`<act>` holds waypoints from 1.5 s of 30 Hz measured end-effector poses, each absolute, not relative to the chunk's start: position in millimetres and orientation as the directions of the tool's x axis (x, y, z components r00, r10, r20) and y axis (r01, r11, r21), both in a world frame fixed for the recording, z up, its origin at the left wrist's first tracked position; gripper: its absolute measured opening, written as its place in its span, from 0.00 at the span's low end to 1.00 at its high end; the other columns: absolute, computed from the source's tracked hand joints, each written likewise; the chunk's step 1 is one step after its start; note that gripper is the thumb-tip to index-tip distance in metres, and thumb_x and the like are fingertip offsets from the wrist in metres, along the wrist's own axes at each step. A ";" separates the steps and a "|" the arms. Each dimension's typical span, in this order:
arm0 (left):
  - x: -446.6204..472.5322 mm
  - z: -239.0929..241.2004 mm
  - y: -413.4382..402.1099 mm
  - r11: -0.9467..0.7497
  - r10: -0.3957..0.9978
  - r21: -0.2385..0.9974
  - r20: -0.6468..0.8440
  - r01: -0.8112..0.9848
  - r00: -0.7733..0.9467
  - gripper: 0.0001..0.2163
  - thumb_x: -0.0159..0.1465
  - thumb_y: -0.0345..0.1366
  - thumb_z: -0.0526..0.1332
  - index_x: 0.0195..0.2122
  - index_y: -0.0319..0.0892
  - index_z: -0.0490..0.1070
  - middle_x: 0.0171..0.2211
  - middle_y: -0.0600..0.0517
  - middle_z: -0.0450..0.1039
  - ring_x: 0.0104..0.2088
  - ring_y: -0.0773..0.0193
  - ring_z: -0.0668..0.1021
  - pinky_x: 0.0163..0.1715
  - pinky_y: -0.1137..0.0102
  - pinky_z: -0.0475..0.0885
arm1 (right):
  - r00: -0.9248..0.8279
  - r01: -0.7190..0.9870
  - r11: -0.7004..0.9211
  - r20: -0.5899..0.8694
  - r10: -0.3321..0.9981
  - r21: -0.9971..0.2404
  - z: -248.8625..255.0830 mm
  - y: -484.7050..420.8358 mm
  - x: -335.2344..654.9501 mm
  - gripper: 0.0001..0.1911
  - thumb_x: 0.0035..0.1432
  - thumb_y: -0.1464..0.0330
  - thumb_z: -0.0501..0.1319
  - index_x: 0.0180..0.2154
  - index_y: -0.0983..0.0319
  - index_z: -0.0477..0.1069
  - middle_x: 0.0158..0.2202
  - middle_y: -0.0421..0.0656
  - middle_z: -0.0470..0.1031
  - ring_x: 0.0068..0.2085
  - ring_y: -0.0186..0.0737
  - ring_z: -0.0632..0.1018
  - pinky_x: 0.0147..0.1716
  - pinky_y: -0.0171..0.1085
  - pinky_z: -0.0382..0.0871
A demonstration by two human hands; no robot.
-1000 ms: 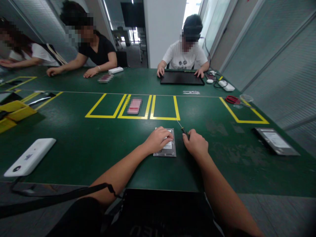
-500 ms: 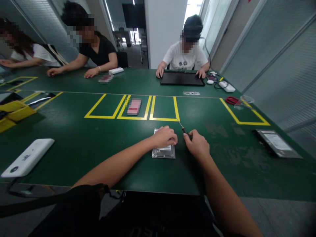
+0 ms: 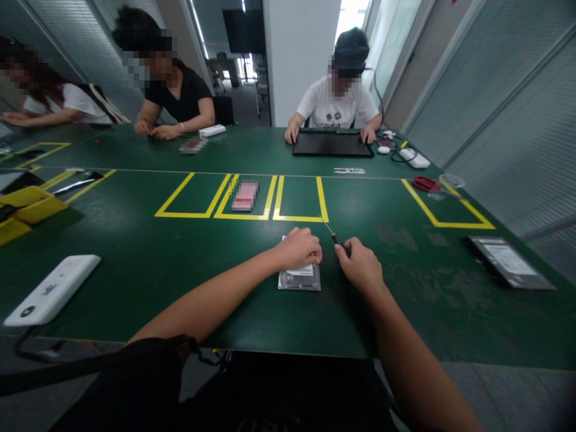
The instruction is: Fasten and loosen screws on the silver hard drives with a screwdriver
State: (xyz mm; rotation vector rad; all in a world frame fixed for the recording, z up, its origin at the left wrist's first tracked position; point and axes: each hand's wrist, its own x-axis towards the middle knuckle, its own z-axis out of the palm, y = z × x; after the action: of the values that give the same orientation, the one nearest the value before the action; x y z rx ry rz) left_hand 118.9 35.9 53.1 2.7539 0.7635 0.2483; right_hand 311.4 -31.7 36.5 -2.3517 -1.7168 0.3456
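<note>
A silver hard drive (image 3: 300,279) with a white label lies flat on the green table in front of me. My left hand (image 3: 300,248) is over its far part, fingers curled and closed. Anything between those fingertips is hidden. To the right of the drive, my right hand (image 3: 359,264) grips a screwdriver (image 3: 334,237) by its dark handle. Its thin metal shaft points away and to the left, ending near a corner of yellow tape.
Another hard drive (image 3: 510,264) lies at the right. A white power bank-like device (image 3: 53,290) and yellow bins (image 3: 40,207) are at the left. Red-handled tool (image 3: 425,183) and a clear dish (image 3: 451,180) sit farther back. Across the table, a person holds a black panel (image 3: 333,144).
My hands and the screwdriver have barely shifted. Across the table at the left, a person in black has drawn one hand in toward the other.
</note>
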 end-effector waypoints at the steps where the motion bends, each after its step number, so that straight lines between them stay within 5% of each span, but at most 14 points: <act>1: 119.5 54.3 35.4 -0.830 0.519 0.289 0.092 0.476 0.850 0.04 0.63 0.35 0.64 0.31 0.47 0.78 0.33 0.53 0.76 0.39 0.58 0.69 0.39 0.65 0.56 | 0.293 0.904 -0.300 -0.069 0.954 -0.303 36.9 -31.8 311.2 0.18 0.69 0.53 0.51 0.47 0.58 0.68 0.39 0.46 0.75 0.40 0.46 0.77 0.35 0.36 0.62; 9: 122.5 53.3 32.8 -0.912 0.411 0.072 0.146 0.405 0.900 0.05 0.64 0.37 0.64 0.31 0.46 0.78 0.34 0.51 0.77 0.40 0.56 0.68 0.39 0.62 0.55 | 0.282 0.910 -0.289 -0.068 0.957 -0.297 39.3 -31.8 310.5 0.16 0.69 0.53 0.52 0.44 0.59 0.67 0.39 0.45 0.75 0.40 0.46 0.76 0.34 0.35 0.60; 19: 123.1 51.8 33.2 -0.952 0.300 0.003 0.190 0.305 0.935 0.07 0.64 0.34 0.63 0.28 0.44 0.76 0.31 0.50 0.76 0.38 0.58 0.69 0.36 0.62 0.54 | 0.268 0.912 -0.265 -0.034 0.963 -0.314 38.9 -33.2 311.9 0.16 0.69 0.54 0.52 0.44 0.59 0.67 0.37 0.44 0.75 0.39 0.45 0.76 0.31 0.34 0.56; 24: 124.2 52.1 34.8 -0.947 0.320 0.060 0.172 0.314 0.932 0.07 0.64 0.34 0.64 0.29 0.44 0.77 0.31 0.50 0.76 0.38 0.58 0.70 0.36 0.62 0.55 | 0.264 0.914 -0.260 -0.028 0.964 -0.313 38.1 -33.4 312.1 0.16 0.69 0.54 0.52 0.44 0.59 0.66 0.37 0.44 0.75 0.39 0.45 0.76 0.31 0.34 0.55; 34: 125.7 60.1 42.2 -0.780 0.570 0.300 -0.023 0.550 0.821 0.05 0.58 0.34 0.65 0.30 0.50 0.81 0.31 0.56 0.80 0.36 0.60 0.75 0.35 0.67 0.60 | 0.259 0.916 -0.255 -0.027 0.965 -0.311 40.5 -34.1 311.5 0.14 0.69 0.55 0.53 0.43 0.58 0.66 0.36 0.43 0.75 0.38 0.43 0.76 0.30 0.34 0.54; 45: 126.8 59.1 39.7 -0.639 0.691 0.405 -0.073 0.654 0.719 0.05 0.55 0.35 0.65 0.29 0.49 0.81 0.30 0.57 0.80 0.33 0.63 0.79 0.33 0.69 0.66 | 0.259 0.917 -0.260 -0.044 0.965 -0.301 41.8 -34.3 309.5 0.15 0.69 0.55 0.53 0.45 0.59 0.67 0.38 0.45 0.75 0.40 0.45 0.76 0.31 0.34 0.57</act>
State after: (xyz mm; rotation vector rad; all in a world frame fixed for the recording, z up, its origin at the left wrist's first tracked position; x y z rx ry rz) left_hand 126.8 39.7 59.1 2.5195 1.0364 0.1231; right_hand 309.5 -34.3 41.8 -2.3132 -1.7610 0.3237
